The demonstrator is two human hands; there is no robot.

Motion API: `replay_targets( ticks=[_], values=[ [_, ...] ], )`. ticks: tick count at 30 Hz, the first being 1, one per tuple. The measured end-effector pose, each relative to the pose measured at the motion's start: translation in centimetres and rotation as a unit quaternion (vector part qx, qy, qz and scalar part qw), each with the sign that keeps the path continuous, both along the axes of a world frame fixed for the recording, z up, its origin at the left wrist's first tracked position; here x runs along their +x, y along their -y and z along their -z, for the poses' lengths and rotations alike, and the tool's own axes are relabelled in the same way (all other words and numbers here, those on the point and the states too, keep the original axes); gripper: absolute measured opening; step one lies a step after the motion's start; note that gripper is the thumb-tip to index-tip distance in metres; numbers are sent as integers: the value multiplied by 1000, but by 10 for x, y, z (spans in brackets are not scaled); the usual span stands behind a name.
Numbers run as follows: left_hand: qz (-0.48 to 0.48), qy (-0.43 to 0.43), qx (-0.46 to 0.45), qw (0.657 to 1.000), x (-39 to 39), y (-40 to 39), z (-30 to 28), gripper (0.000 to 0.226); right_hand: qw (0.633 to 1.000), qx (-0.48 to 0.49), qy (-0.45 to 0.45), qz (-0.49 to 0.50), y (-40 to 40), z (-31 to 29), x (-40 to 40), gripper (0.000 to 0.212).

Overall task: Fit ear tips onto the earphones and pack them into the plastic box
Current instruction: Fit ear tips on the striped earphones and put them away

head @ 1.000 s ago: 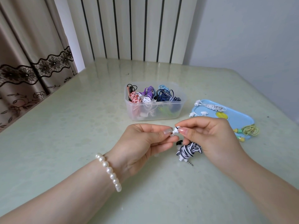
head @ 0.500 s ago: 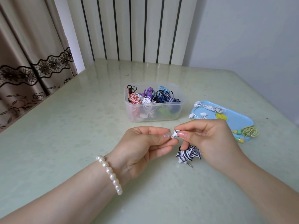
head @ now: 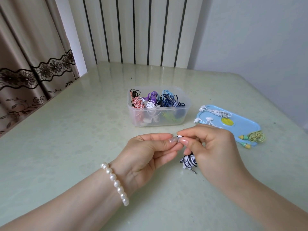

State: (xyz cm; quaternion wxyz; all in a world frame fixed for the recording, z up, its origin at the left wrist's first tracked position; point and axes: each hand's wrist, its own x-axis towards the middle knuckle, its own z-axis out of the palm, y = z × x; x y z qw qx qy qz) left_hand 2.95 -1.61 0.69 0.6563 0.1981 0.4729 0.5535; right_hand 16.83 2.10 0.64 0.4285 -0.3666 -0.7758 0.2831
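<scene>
My left hand (head: 146,152) and my right hand (head: 211,147) meet fingertip to fingertip above the table, in front of the clear plastic box (head: 166,121). Between them sits a small black-and-white earbud (head: 179,136); my right thumb and forefinger pinch it. My left fingertips press against its end, and any ear tip there is too small to make out. The black-and-white striped cable bundle (head: 189,160) hangs under my right hand, its jack plug (head: 194,172) near the table. The box holds several coiled earphones in pink, purple, blue and white.
A light blue tray (head: 241,125) lies right of the box, carrying white earphones (head: 216,112) and a yellow-green coiled pair (head: 255,137). A pearl bracelet (head: 115,182) circles my left wrist. A curtain hangs at the left, a striped wall panel behind the pale green table (head: 66,130).
Both hands have stayed together at the earbud, shifting slightly. The striped bundle has drawn a little closer under my right hand.
</scene>
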Motion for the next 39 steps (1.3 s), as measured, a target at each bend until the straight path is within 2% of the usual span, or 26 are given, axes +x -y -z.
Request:
replay_targets(
  ticks=[4, 10, 14, 17, 19, 21, 23, 27, 34, 37, 39],
  values=[
    [-17, 13, -8, 1000, 1, 1, -1, 26, 992, 111, 45, 30, 1, 4, -2, 15],
    [-34, 33, 14, 999, 4, 4, -1, 33, 958, 259, 93, 82, 4, 9, -3, 23],
    [-39, 16, 50, 998, 7, 7, -2, 30, 946, 296, 99, 87, 3, 10, -3, 24],
    [-41, 24, 54, 997, 7, 8, -2, 29, 974, 214, 52, 56, 4, 5, -2, 20],
    [-34, 26, 53, 998, 5, 7, -3, 30, 997, 60, -42, 16, 3, -2, -1, 19],
    [-17, 24, 47, 998, 2, 5, -4, 33, 986, -97, -132, -20, -2, -7, 0, 18],
    [-3, 24, 42, 999, -1, 2, -5, 30, 969, -178, -166, -35, -5, -10, 2, 13],
    [20, 21, 54, 998, -4, -1, -3, 16, 938, -277, -201, -60, -5, -11, 2, 17],
    [24, -35, 128, 991, -3, -3, -1, 16, 868, -409, -251, -129, -1, -20, 5, 21],
    [-1, -69, 165, 984, -1, -3, -1, 12, 856, -439, -241, -129, 0, -24, 6, 26],
    [-6, -83, 179, 980, -1, -2, -1, 8, 860, -442, -223, -121, 1, -25, 5, 27]
  ],
)
